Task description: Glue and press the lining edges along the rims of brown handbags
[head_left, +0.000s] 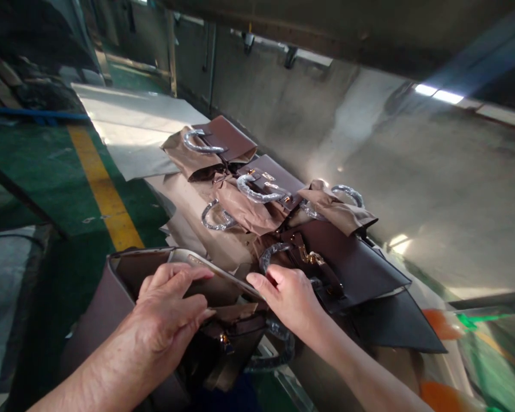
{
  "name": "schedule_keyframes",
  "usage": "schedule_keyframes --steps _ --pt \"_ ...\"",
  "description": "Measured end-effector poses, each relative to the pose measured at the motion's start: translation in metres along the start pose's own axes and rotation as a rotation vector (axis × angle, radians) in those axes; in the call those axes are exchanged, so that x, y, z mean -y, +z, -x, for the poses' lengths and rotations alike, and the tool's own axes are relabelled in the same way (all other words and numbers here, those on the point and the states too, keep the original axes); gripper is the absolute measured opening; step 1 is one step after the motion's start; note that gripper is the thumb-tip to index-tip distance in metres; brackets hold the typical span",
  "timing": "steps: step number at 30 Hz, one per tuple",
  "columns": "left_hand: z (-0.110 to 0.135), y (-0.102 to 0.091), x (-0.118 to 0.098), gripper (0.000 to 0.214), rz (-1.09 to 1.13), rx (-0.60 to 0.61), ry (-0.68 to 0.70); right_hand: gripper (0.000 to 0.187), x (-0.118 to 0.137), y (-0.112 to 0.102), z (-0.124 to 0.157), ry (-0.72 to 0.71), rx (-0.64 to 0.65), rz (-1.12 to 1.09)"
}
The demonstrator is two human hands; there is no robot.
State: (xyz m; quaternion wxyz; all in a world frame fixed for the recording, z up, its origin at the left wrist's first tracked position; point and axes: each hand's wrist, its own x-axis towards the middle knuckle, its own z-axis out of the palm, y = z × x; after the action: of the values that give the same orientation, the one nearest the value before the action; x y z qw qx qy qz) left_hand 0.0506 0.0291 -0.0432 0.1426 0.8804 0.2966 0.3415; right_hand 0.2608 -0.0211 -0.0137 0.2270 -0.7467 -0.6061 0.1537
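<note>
Handbags (93, 326) number at least five, two hands (165, 312) at one.

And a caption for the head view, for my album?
Left fingers over an open bag, right fingers at its rim, more bags behind.

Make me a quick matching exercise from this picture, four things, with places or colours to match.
Column one:
1. Left hand
2. Stripe
3. Right hand
4. Floor

Column two:
A. green
B. at the right end of the near bag's rim
C. over that bag's opening
D. yellow

Pairs: 1-C, 2-D, 3-B, 4-A.
</note>
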Motion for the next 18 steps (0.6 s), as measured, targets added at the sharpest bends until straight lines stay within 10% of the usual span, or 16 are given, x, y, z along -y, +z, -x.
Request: schedule_keyframes --steps 8,14,18 --pt "0.001 -0.002 -0.001 0.034 -0.01 -0.006 -0.043 0.068 -0.006 -0.011 0.0 0.261 0.502 -1.439" --pt "0.006 0.003 0.002 0.034 0.035 -0.063 -0.015 0.075 -0.017 -0.01 0.009 0.211 0.575 -1.582" --pt "0.007 -0.003 -0.001 0.035 0.014 -0.053 -0.023 0.04 -0.019 -0.017 0.017 0.134 0.5 -1.485"
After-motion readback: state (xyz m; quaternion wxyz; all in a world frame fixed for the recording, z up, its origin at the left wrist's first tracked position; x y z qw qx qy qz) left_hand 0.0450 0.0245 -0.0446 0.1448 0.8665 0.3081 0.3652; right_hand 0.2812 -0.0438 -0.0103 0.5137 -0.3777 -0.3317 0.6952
